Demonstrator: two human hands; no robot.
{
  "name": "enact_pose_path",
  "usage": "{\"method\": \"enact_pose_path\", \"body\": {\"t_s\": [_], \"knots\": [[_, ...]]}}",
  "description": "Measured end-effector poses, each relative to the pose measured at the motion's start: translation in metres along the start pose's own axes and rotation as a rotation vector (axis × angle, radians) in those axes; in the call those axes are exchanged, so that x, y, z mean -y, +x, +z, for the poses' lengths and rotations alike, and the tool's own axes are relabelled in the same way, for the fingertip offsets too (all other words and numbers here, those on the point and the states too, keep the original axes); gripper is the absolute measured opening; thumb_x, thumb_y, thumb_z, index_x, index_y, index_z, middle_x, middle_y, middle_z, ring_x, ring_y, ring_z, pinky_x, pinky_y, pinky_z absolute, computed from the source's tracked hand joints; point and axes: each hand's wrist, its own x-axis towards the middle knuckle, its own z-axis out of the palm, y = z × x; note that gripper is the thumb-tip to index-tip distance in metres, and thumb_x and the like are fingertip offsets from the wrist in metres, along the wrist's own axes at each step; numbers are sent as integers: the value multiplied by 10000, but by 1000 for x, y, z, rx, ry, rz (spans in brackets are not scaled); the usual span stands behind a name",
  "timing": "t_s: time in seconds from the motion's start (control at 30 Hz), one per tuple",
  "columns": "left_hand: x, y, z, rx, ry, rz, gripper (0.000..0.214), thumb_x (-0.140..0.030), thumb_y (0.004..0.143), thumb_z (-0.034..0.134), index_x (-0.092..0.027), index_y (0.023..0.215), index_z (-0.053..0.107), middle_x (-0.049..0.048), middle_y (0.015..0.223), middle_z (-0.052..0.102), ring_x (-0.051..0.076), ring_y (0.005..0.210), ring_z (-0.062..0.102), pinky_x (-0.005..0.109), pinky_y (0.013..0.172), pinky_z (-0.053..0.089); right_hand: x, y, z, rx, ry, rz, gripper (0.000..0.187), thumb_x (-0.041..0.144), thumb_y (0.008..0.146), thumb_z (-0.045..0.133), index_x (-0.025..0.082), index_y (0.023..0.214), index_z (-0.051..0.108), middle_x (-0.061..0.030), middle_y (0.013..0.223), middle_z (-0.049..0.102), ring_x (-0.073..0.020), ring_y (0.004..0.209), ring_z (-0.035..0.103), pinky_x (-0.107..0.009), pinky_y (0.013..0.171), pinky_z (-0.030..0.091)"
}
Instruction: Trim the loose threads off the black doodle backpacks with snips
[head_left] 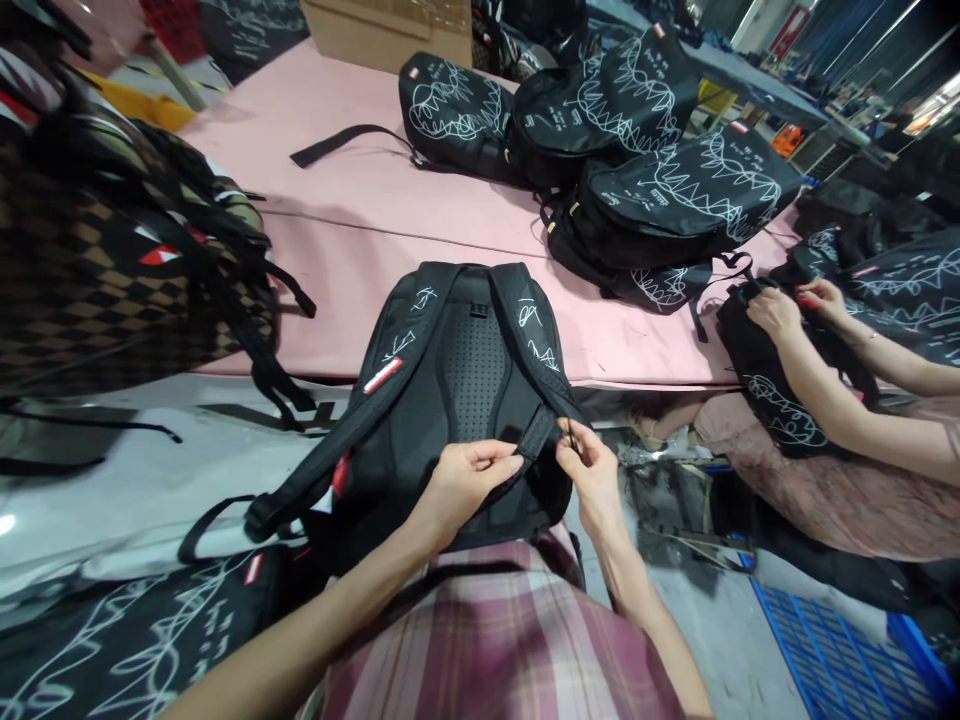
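Note:
A black backpack point(457, 360) with white scribble print lies back-side up against the edge of the pink table point(352, 230), its lower end on my lap. My left hand point(465, 480) is closed on the end of the backpack's right shoulder strap point(536, 435). My right hand point(589, 470) pinches the same strap end, or a small buckle on it, just to the right. The left shoulder strap point(337, 440) hangs loose toward the lower left.
Several black scribble-print backpacks point(660, 180) are piled on the far table. A checkered backpack point(112, 260) stands at left. Another backpack point(112, 640) lies at lower left. To the right a seated person's hands point(795, 310) work on a black backpack. A cardboard box point(390, 30) sits at the back.

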Motion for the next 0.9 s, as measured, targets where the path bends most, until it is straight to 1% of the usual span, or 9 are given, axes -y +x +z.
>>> {"method": "enact_pose_path", "body": {"t_s": [0.1, 0.2, 0.27, 0.33, 0.43, 0.5, 0.57, 0.67, 0.9], "knots": [[-5, -2, -6, 206, -35, -94, 286, -408, 654, 714, -142, 757, 703, 53, 740, 697, 152, 673, 610, 233, 654, 458, 9, 4, 5, 77, 85, 12, 194, 351, 678, 711, 181, 721, 629, 54, 558, 452, -86, 500, 392, -227, 508, 353], [-12, -4, -12, 572, -87, -265, 392, -482, 718, 649, -133, 890, 700, 102, 803, 699, 167, 724, 627, 266, 711, 465, 20, 7, 2, 262, 83, -143, 192, 354, 667, 727, 185, 627, 646, 26, 580, 501, -105, 521, 429, -242, 503, 354], [-15, -4, -11, 696, -50, -269, 377, -434, 719, 661, -125, 933, 694, 82, 720, 682, 143, 651, 603, 249, 672, 451, 24, 10, -5, 394, 53, -229, 180, 364, 650, 741, 193, 639, 686, 11, 592, 534, -119, 530, 454, -250, 496, 357], [-15, -2, -7, 595, 20, -170, 311, -364, 699, 678, -122, 892, 700, 37, 609, 635, 113, 570, 549, 221, 608, 420, 23, 15, -14, 382, 27, -260, 165, 361, 641, 747, 202, 662, 705, 7, 600, 552, -125, 544, 469, -253, 506, 369], [-9, 4, 2, 209, 105, 51, 230, -295, 653, 683, -138, 820, 700, 20, 642, 624, 109, 574, 531, 212, 579, 411, 14, 17, -31, 133, -67, -203, 167, 312, 671, 715, 213, 805, 714, 5, 683, 604, -135, 615, 517, -260, 581, 419], [-3, 10, 5, 44, 187, 207, 221, -259, 640, 669, -148, 826, 710, 32, 732, 638, 122, 625, 554, 216, 597, 430, 8, 13, -40, -31, -165, -168, 248, 296, 706, 677, 207, 938, 687, -7, 775, 634, -147, 684, 551, -272, 642, 447], [2, 15, 5, 5, 274, 316, 237, -258, 655, 643, -154, 853, 723, 40, 757, 637, 134, 654, 569, 221, 609, 444, 4, 6, -45, -107, -257, -182, 328, 312, 738, 647, 192, 1043, 637, -35, 896, 648, -168, 780, 578, -288, 700, 464], [6, 19, 6, 17, 378, 369, 249, -283, 678, 624, -158, 862, 735, 44, 737, 651, 144, 662, 585, 231, 630, 462, 4, -6, -46, -119, -368, -262, 354, 330, 801, 591, 185, 1123, 564, -71, 1049, 625, -189, 921, 580, -303, 776, 467], [11, 27, 11, 9, 359, 342, 288, -396, 702, 604, -155, 798, 727, 56, 786, 715, 185, 724, 634, 271, 702, 489, 23, -21, -34, -99, -617, -499, 154, 266, 858, 554, 206, 993, 595, -44, 922, 613, -169, 832, 588, -285, 718, 476]]}}
